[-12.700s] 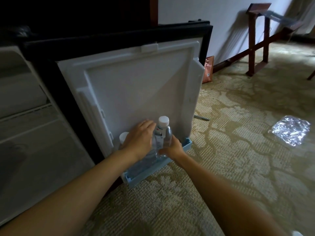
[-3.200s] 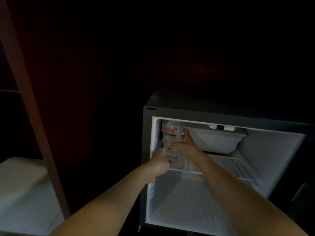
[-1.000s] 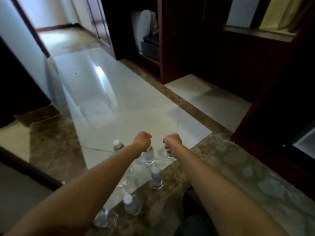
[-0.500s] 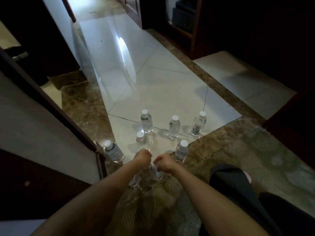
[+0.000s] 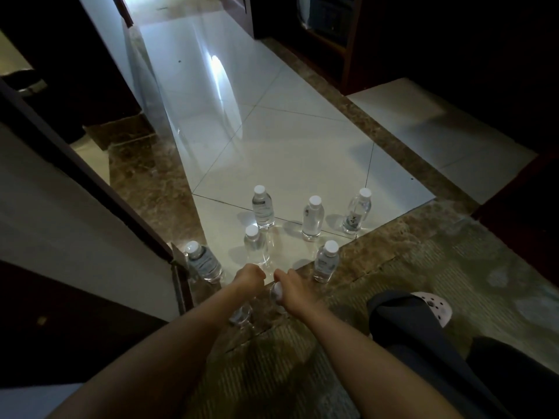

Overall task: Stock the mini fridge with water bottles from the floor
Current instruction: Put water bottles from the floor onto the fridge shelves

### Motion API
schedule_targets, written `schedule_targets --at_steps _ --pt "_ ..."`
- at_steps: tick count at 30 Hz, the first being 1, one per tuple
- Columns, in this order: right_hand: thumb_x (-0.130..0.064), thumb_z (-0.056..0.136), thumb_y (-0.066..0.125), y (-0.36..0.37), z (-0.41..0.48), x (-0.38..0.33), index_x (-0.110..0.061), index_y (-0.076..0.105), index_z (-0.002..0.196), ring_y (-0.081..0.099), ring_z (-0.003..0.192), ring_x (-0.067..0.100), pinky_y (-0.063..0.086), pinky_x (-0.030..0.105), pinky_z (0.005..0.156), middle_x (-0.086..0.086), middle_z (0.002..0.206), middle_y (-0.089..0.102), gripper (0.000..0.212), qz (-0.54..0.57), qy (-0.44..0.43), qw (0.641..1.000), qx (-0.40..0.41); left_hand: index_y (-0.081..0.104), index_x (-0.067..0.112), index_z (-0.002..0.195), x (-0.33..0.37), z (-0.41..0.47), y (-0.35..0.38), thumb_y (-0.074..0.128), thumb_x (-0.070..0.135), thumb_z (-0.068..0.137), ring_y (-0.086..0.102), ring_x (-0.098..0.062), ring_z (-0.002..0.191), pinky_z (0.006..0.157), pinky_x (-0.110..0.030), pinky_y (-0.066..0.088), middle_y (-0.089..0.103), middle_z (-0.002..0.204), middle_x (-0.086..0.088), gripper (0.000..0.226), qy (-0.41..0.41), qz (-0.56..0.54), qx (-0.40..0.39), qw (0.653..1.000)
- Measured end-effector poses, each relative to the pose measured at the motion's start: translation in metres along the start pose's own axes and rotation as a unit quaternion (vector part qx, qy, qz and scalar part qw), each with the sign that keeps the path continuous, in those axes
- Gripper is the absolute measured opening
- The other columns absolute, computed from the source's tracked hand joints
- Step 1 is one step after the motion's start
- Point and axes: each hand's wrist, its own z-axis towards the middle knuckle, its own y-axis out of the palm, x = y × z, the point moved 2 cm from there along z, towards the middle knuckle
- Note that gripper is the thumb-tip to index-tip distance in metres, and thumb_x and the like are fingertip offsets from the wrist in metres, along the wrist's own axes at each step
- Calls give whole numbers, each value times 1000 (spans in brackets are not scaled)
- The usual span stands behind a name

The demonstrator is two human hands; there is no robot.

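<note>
Several clear water bottles with white caps stand on the floor: three in a far row (image 5: pixel 263 208) (image 5: pixel 313 217) (image 5: pixel 357 214), two nearer (image 5: pixel 255 246) (image 5: pixel 326 261), and one by the door edge (image 5: pixel 202 261). My left hand (image 5: pixel 249 278) is closed over the top of a bottle whose lower body (image 5: pixel 241 316) shows beneath my wrist. My right hand (image 5: pixel 292 287) grips the neck of another bottle, whose white cap (image 5: pixel 276 293) peeks out at my palm. The mini fridge is out of view.
A dark door edge (image 5: pixel 90 182) runs diagonally on the left, close to the bottles. My leg and a pale clog (image 5: pixel 432 309) rest on the patterned carpet (image 5: pixel 302 373) at right. Glossy white tiles (image 5: pixel 287 152) stretch ahead, with dark wooden cabinets (image 5: pixel 348 40) beyond.
I turned from the fridge to the floor. My hands came down from the far bottles to the two nearest ones and stayed closed there over the last half second.
</note>
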Motion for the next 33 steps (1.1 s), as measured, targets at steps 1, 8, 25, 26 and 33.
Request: schedule_targets --at_steps 1,8,25,26,33 --pt "-9 88 56 -1 0 1 -12 47 123 47 115 27 32 21 75 14 130 44 36 9 6 1000 13 58 -4 120 -1 1 -1 46 -2 92 58 -33 112 96 -37 47 58 125 -22 30 1 1 -1 1000" --pt "-19 79 68 -40 -4 2 -16 49 91 54 92 20 38 26 71 6 100 59 23 114 61 987 91 53 1 127 12 -14 4 47 -1 91 56 -31 116 99 -37 48 55 130 -17 36 45 10 -29 999" --pt "-26 79 70 -305 -111 11 -10 68 85 57 64 9 50 28 61 0 73 63 17 245 4 907 342 57 18 114 248 -110 8 79 29 67 63 -16 94 88 -29 52 67 108 0 52 398 26 -14 917" --pt "-23 82 67 -322 -122 24 -10 67 83 55 59 7 47 25 58 -2 67 61 14 280 -6 895 347 58 20 110 268 -116 14 79 31 65 64 -15 91 86 -28 53 68 105 1 51 413 36 -10 910" --pt "9 86 47 -373 -183 145 -7 56 107 52 71 9 44 19 65 3 82 56 27 351 59 851 386 58 27 85 378 -166 62 82 15 64 64 -15 85 78 -26 51 66 87 5 34 463 -75 -84 879"
